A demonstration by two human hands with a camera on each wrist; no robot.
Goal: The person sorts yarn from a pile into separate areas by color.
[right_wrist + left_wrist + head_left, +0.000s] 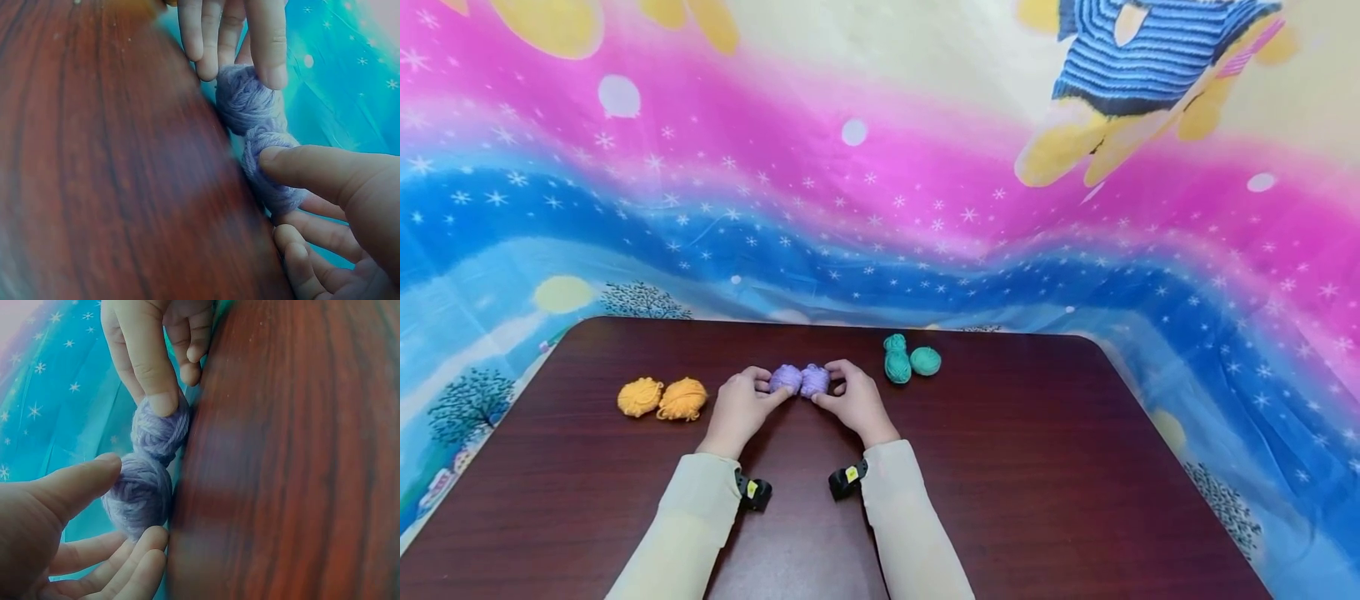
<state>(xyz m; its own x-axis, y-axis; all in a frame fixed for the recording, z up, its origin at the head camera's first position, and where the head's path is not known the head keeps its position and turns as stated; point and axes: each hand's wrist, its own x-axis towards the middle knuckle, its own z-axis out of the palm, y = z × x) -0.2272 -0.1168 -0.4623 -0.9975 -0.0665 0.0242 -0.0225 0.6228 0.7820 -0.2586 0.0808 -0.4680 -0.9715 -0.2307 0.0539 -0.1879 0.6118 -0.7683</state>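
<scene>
Two small purple yarn balls sit side by side on the table, touching each other. My left hand holds the left purple yarn ball between thumb and fingers. Around the right purple yarn ball, the thumb and fingers of my right hand close from the other side. In the left wrist view the left ball is nearest, with the thumb on its upper side. The right wrist view has the right thumb pressed on the right ball.
Two orange yarn balls, one on the left and one beside it, lie left of my hands. To the right are a longish green yarn ball and a round green one. A patterned cloth hangs behind the dark wooden table.
</scene>
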